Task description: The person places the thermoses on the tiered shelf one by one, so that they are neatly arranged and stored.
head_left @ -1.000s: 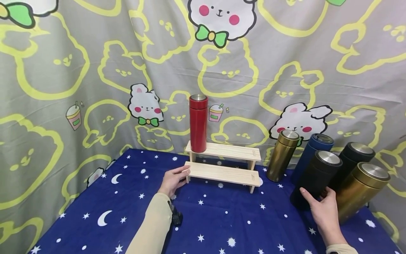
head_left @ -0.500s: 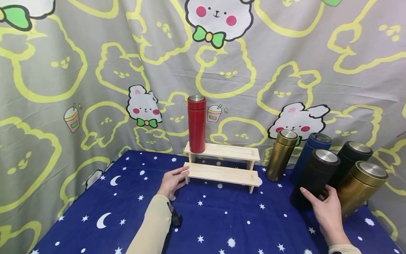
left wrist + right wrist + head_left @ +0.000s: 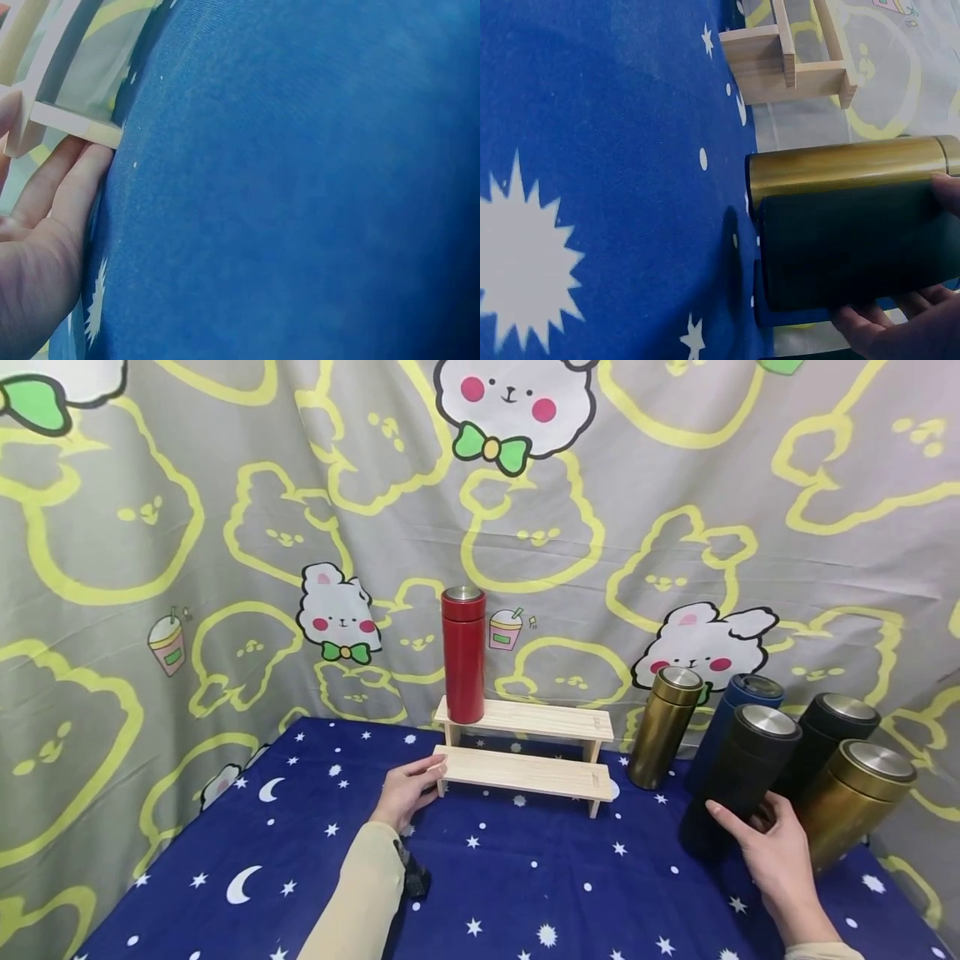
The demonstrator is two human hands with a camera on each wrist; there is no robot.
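My right hand (image 3: pixel 776 860) grips a black thermos (image 3: pixel 738 785) with a steel-topped lid, thumb on its near left side and fingers round the far right. In the right wrist view the thermos's base (image 3: pixel 772 255) shows just off the cloth, in front of a bronze thermos (image 3: pixel 840 169). My left hand (image 3: pixel 408 789) holds the left end of the lower step of a pale wooden two-tier stand (image 3: pixel 525 772); in the left wrist view its fingers (image 3: pixel 79 176) touch the stand's leg (image 3: pixel 79 124). A red thermos (image 3: pixel 464 668) stands upright on the upper step's left end.
Around the held thermos stand a slim bronze thermos (image 3: pixel 663 731), a blue thermos (image 3: pixel 723 727), another black thermos (image 3: pixel 828 735) and a wide gold thermos (image 3: pixel 858 802). A dark blue starry cloth (image 3: pixel 525 893) covers the table. A patterned curtain (image 3: pixel 562 527) hangs behind.
The black thermos in my right hand has risen slightly and shifted a little left. My left hand keeps its hold on the stand. The head view has shifted slightly.
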